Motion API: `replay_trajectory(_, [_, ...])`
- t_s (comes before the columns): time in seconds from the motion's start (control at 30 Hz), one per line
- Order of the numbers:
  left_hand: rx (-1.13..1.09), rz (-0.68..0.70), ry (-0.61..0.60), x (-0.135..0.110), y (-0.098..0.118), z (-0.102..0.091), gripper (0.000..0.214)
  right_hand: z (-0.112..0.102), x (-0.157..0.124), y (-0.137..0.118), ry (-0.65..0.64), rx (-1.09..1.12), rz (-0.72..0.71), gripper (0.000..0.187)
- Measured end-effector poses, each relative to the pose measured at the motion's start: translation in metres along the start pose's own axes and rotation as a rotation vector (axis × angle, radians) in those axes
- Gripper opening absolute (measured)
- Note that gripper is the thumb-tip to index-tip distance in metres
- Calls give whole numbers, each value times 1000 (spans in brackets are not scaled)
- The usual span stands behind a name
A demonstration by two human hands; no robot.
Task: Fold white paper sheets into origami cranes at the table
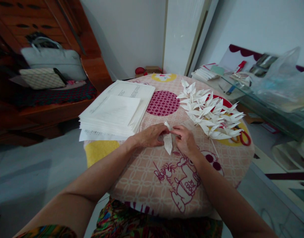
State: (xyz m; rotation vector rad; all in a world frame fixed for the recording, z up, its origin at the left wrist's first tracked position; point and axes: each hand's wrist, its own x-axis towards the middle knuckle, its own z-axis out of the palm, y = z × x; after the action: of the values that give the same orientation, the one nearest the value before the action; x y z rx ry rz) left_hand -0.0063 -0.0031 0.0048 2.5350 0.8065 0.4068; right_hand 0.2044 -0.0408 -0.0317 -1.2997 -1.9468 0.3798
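Observation:
Both of my hands meet over the middle of a small round table with a patterned pink cloth point(147, 185). Between them is a narrow, pointed piece of folded white paper point(168, 142). My left hand point(150, 136) has its fingers curled and pinches the paper's upper left edge. My right hand point(185, 140) pinches the upper right edge, fingers pressed together. The paper's tip points toward me and rests on the cloth.
A thick stack of white printed sheets point(117, 110) lies at the table's left. A heap of several folded paper cranes point(210, 114) sits at the right, over red-handled scissors point(242, 138). A glass shelf with clutter point(256, 89) stands right; a wooden bench with bags point(51, 64) stands left.

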Motion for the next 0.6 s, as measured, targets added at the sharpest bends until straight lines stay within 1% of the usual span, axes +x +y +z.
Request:
replay_trajectory(0.13, [12, -37, 29, 0, 3, 3, 34, -1, 0, 0, -71, -74, -43, 48])
replay_trajectory(0.33, [93, 104, 42, 2, 3, 4, 25, -6, 2, -3, -99, -37, -100, 49])
replay_trajectory(0.47, [150, 137, 62, 4, -1, 8, 20, -8, 3, 0, -115, -8, -115, 52])
replay_trajectory(0.53, [161, 149, 95, 6, -4, 11, 14, -8, 3, 2, -116, 6, -112, 49])
replay_trajectory(0.6, [161, 157, 160, 7, -5, 13, 12, -8, 3, 4, -94, 20, -103, 38])
